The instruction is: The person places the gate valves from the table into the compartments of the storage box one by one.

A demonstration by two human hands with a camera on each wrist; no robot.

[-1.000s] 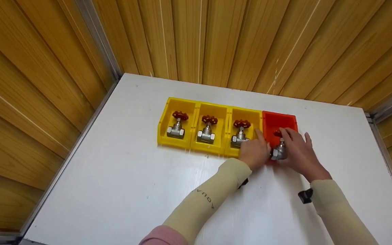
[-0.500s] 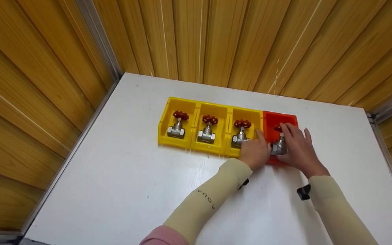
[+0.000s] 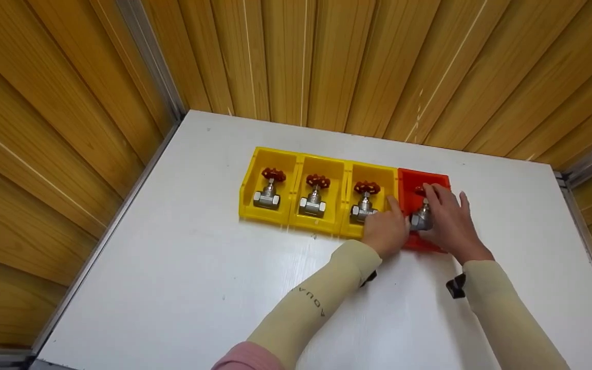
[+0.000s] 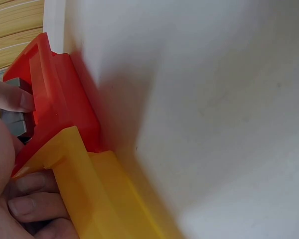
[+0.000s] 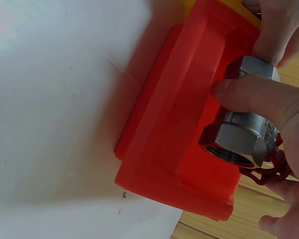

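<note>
My right hand [image 3: 452,223] holds a metal gate valve [image 3: 420,221] with a red handwheel inside the red bin [image 3: 423,178]. In the right wrist view, the thumb lies across the valve's body [image 5: 234,132], with one threaded end showing. My left hand [image 3: 386,234] straddles the joint between the red bin and the adjoining yellow bin [image 3: 371,170], gripping their side walls. Its curled fingers [image 4: 37,206] are inside the yellow bin in the left wrist view. A similar valve [image 3: 363,209] stands in that yellow bin, beside the left hand.
Two more yellow bins [image 3: 277,154] [image 3: 325,163] continue the row leftward, each with a red-wheeled valve [image 3: 266,198] [image 3: 312,204] upright inside. The row rests on a white table [image 3: 172,246]. Wood-patterned panels [image 3: 321,61] rise behind and at both sides.
My right hand has moved the valve away from me and deeper into the red bin, uncovering more of its front edge. The left hand has stayed in place.
</note>
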